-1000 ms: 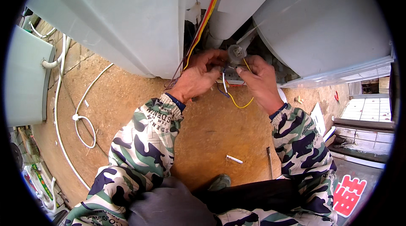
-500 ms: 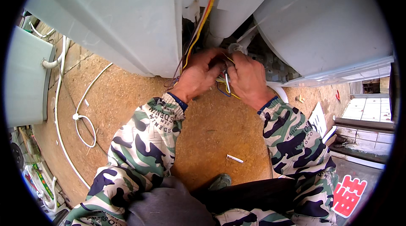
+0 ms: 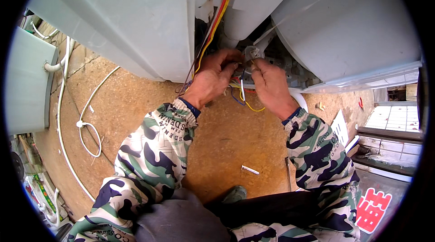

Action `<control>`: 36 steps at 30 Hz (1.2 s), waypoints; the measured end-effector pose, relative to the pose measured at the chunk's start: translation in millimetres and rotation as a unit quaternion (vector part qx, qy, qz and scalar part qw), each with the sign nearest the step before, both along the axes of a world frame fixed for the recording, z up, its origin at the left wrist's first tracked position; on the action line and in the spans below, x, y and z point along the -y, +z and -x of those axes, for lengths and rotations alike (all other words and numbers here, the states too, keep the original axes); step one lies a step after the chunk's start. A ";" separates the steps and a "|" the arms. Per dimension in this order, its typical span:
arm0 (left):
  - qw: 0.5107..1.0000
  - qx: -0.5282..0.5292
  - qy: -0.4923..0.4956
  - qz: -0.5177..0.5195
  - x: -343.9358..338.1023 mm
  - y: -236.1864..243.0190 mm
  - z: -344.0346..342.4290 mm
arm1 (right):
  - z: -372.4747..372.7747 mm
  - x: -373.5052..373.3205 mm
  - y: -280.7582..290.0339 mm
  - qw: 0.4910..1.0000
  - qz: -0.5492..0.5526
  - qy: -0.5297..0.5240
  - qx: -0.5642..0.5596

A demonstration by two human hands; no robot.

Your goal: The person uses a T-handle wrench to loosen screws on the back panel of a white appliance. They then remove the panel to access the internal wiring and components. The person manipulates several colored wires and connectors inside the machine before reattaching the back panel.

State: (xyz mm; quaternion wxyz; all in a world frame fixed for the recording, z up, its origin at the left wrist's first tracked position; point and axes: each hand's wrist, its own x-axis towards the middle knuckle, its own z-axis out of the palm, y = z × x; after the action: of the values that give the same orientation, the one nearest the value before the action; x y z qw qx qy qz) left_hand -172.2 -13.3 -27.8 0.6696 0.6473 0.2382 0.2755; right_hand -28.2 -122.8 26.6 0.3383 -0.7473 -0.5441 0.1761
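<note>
My left hand (image 3: pixel 210 79) is curled at the opening in a white appliance, thumb and fingers pinched on thin wire whose end is hidden. My right hand (image 3: pixel 273 89) has its fingers closed just below a translucent round plastic part (image 3: pixel 253 53); what they hold is hidden. A dark wire with a white sleeve (image 3: pixel 243 90) hangs between my hands, beside a yellow wire loop (image 3: pixel 253 108) and blue and red wires. A red, yellow and brown bundle (image 3: pixel 223 4) runs down past my left hand. A white panel (image 3: pixel 113 20) and curved grey-white casing (image 3: pixel 344 33) flank the opening.
At the left stand a pale cabinet (image 3: pixel 27 79) and white hoses (image 3: pixel 63 106) on the concrete floor (image 3: pixel 217 137). A short white strip (image 3: pixel 250 170) and a thin rod (image 3: pixel 288 174) lie below my hands. Red-handled pliers (image 3: pixel 361 103) and white boards (image 3: pixel 340 131) are at the right.
My right hand has moved left and slightly up toward my left hand, fingers closing beneath the plastic part. My left hand has risen slightly. The yellow wire loop has shifted and shrunk.
</note>
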 end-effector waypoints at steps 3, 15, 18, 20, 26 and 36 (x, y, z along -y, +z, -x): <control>0.999 0.014 -0.007 0.029 -0.5 -3.2 -1.9 | -2.3 -0.5 -8.3 0.999 0.011 0.022 0.036; 0.997 -0.034 -0.002 -0.070 -1.1 6.0 -1.6 | 2.3 -1.7 -2.4 0.993 0.084 0.011 0.080; 0.995 -0.045 0.001 -0.088 -2.9 0.8 -2.3 | 3.1 -1.8 -3.9 0.995 0.069 0.011 0.070; 0.996 -0.046 0.007 -0.074 -2.3 -1.1 -1.2 | 3.6 -2.6 -5.7 0.996 0.056 0.016 0.064; 0.995 -0.042 0.013 -0.094 -1.7 -0.2 -0.8 | 14.2 -1.8 3.6 0.994 0.014 -0.011 0.112; 0.995 -0.045 0.010 -0.084 0.2 3.4 -0.4 | 6.9 -7.5 -1.1 0.994 -0.083 -0.005 0.071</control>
State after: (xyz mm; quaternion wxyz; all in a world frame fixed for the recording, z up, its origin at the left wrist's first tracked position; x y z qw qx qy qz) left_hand -171.7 -13.5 -24.4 0.5991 0.7104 0.2504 0.2715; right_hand -35.1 -115.4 25.4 0.3600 -0.7304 -0.5756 0.0751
